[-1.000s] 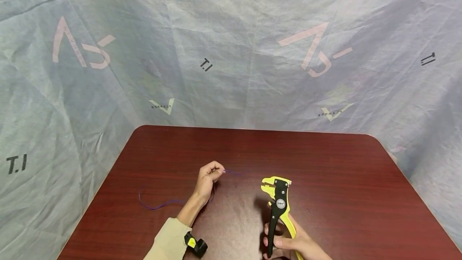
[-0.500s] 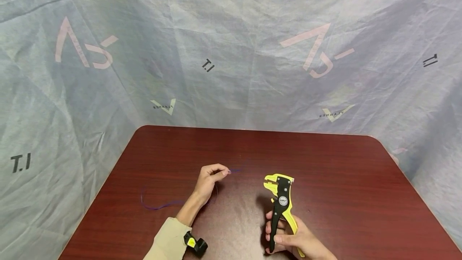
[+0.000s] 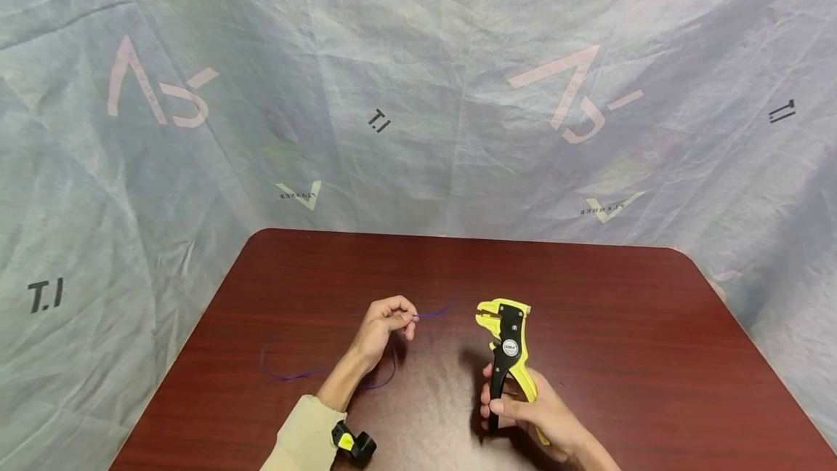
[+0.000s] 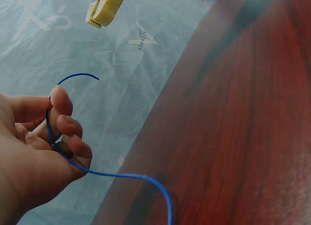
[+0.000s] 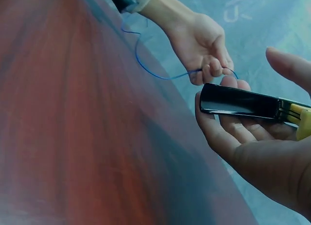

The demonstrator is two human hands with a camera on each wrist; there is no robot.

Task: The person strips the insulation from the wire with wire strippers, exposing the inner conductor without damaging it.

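I count one blue wire (image 4: 116,175) and one yellow-and-black tool (image 3: 511,339) over the worktop (image 3: 628,325). Left hand (image 3: 376,328): fingers (image 4: 69,125) nearly closed, pinching the wire near one end. Right hand (image 3: 552,416): fingers loosely curled round the tool.

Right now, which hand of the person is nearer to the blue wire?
Left. The left hand pinches the blue wire near its free end; the right hand is apart from it, to the right, holding the yellow-and-black tool.
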